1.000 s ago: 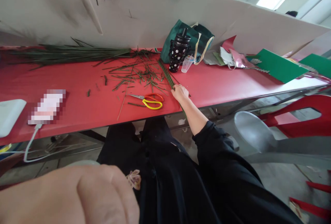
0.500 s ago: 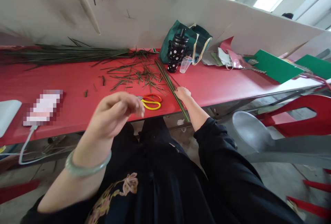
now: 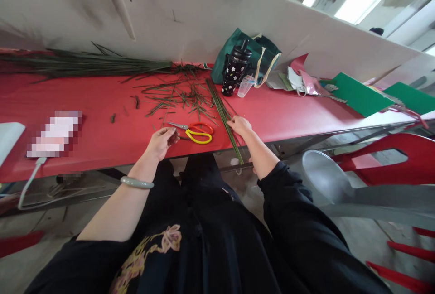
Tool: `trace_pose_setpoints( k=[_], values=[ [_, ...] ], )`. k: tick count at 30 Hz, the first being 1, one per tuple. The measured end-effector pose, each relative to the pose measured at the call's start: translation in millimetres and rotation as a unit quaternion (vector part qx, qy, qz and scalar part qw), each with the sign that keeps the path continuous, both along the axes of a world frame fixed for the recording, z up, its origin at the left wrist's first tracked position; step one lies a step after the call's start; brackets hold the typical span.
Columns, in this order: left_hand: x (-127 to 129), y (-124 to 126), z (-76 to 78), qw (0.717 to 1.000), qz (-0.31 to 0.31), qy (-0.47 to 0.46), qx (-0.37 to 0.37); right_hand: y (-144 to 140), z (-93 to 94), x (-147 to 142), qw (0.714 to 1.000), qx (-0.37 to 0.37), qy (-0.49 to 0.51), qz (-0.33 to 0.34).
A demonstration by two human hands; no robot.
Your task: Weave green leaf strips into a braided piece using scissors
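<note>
Head view, the only one I have. Two hands in frame, both my operator's. The left hand (image 3: 162, 140) rests on the near part of the red table (image 3: 102, 103), fingers curled together beside the scissors (image 3: 193, 132); it looks pinched on something small and dark, but I cannot tell what, nor whether it truly grips. One pale bangle (image 3: 137, 182) sits on the left wrist. The right hand (image 3: 239, 125) lies flat on one bundle of long green stems (image 3: 224, 115), fingers pressed down on it rather than clamped round it; the bundle runs from mid-table toward me and overhangs the near edge.

Scissors: one pair, yellow and orange handles, lying flat between the two hands, blades pointing left, touched by neither hand as far as I can see.

Cut stem scraps (image 3: 176, 99): many, scattered behind the scissors, too many to count. One long heap of uncut stems (image 3: 84, 65) along the back left.

Behind the bundle: one black flowered bottle (image 3: 235, 69), one clear cup (image 3: 245, 86) just beside it, one green bag (image 3: 253, 56) behind both. Two green sheets (image 3: 362, 94) at far right. One red chair (image 3: 390, 158) on the right
</note>
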State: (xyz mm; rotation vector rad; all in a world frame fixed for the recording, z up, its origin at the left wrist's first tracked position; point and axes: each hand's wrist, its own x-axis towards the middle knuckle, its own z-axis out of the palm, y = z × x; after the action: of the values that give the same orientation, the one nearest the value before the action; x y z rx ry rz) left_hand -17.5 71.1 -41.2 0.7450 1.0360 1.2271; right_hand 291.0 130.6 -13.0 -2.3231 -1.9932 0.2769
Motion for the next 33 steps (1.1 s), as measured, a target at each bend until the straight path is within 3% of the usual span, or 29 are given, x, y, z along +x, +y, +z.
trace_pose_setpoints(
  k=[10, 17, 22, 33],
  values=[
    [2.2, -1.2, -4.2, 0.999, 0.024, -0.018, 0.027, -1.3, -0.2, -11.9, 0.997, -0.063, -0.006, 0.04],
    [2.6, -2.2, -6.9, 0.999, 0.029, -0.013, 0.042, 1.3, -11.1, 6.4, 0.986, 0.061, 0.153, -0.022],
    [3.3, -2.0, -6.9, 0.999, 0.033, -0.012, 0.041, 6.4, -14.9, 16.6, 0.985, 0.075, 0.157, -0.016],
    [3.9, -4.5, -4.9, 0.998, 0.038, -0.006, 0.045, 0.4, -13.5, 9.8, 0.963, 0.121, 0.227, -0.08]
  ],
)
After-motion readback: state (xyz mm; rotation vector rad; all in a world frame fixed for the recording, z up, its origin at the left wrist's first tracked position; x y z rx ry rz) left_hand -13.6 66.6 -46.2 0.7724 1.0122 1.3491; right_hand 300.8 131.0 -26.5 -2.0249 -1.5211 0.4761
